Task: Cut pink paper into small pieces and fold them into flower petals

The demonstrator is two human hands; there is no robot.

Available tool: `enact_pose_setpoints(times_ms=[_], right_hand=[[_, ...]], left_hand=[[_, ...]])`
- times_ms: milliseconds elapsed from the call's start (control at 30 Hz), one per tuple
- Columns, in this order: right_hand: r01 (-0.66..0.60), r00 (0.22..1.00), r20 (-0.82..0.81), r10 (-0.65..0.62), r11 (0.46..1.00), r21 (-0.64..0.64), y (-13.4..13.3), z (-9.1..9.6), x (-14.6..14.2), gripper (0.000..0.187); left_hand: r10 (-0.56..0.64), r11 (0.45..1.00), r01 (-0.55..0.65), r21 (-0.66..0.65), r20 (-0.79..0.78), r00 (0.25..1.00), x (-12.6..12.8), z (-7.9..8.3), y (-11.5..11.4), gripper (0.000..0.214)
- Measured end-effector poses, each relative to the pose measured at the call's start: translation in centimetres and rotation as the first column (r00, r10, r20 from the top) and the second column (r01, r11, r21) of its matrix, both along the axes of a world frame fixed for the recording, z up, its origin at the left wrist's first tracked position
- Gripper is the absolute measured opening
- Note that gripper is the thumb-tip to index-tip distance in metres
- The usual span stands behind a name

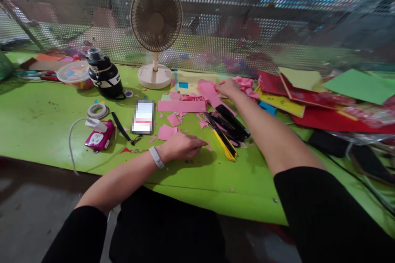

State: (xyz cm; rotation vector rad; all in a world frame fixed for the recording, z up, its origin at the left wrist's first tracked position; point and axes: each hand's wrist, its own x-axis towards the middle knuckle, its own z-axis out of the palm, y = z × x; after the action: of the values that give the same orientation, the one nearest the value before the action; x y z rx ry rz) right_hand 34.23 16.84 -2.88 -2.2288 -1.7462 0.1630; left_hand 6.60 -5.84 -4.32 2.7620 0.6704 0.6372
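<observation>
My left hand [184, 146], with a pale band on its wrist, is low over the green table, fingers closed together. A tiny pink scrap [208, 147] shows at its fingertips; whether they grip it I cannot make out. Farther back, my right hand [228, 88] has its fingers closed at the edge of a pink paper piece [207, 89]. Crumpled pink paper [245, 84] lies beyond that hand. Between the hands are a long pink strip [181, 106], small cut scraps, a yellow utility knife [226, 146] and black-handled tools [233, 121].
A fan [156, 24] stands at the back against a perforated metal screen. To the left are a black bottle [106, 78], a tape roll [98, 110], a phone [143, 117] and a magenta power socket [99, 136] with a cable. Coloured sheets [327, 119] pile up at right.
</observation>
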Motion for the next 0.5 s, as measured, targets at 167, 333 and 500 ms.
enact_pose_setpoints(times_ms=[167,333,500], right_hand=[[0.008,1.0,0.015,-0.01,0.997,0.083,0.6,0.5,-0.4,0.033],[-0.121,0.989,0.096,0.115,0.991,0.053,2.5,1.2,-0.8,0.032],[-0.179,0.971,0.169,0.169,0.983,0.043,5.3,1.3,-0.9,0.033]], left_hand=[[-0.009,1.0,0.009,-0.011,0.009,1.0,0.0,-0.2,0.0,0.031],[-0.004,1.0,0.004,-0.021,-0.019,1.0,0.0,-0.2,-0.1,0.031],[-0.023,1.0,0.022,-0.014,-0.032,0.999,-0.2,0.1,-0.2,0.031]])
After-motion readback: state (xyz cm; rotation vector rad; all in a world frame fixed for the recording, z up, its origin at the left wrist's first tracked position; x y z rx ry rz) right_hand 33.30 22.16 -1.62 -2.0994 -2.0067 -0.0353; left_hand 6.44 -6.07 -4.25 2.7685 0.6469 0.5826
